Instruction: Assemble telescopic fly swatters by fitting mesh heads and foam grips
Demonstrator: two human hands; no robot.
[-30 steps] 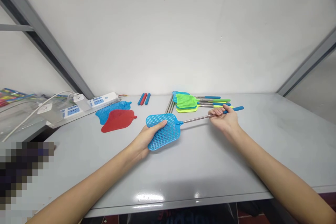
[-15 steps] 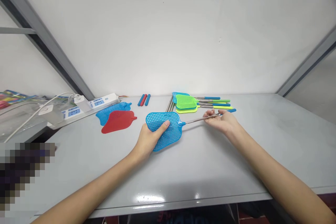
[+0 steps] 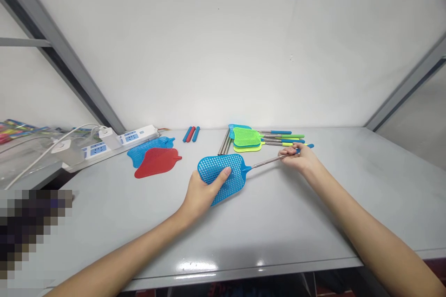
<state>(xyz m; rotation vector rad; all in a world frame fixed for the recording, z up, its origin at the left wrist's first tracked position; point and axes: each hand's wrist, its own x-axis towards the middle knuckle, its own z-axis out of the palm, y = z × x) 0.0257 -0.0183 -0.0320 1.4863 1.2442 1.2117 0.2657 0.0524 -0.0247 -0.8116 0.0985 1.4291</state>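
Note:
A blue fly swatter (image 3: 239,177) is held between my hands above the table. My left hand (image 3: 198,195) is closed on its perforated head, with the thumb on top. At the other end, my right hand (image 3: 300,159) has its fingers curled round the thin metal rod (image 3: 267,162), beside the blue handle (image 3: 306,147). Just behind lies a pile of finished-looking swatters with green (image 3: 246,136), blue and yellow heads, their handles pointing right. Several bare metal rods (image 3: 223,142) rest at the left of that pile.
Left of the middle lie a red swatter head (image 3: 159,162) and blue heads (image 3: 145,150) partly under it. Blue and red handle grips (image 3: 190,134) stand near the wall. A white power strip (image 3: 137,135) with plugged-in chargers and cables runs along the left. Plastic-wrapped items (image 3: 21,132) are beyond.
Both hands and the blue fly swatter have shifted slightly right and towards me. My right hand's fingers have moved along the rod towards the handle and curled closer round it.

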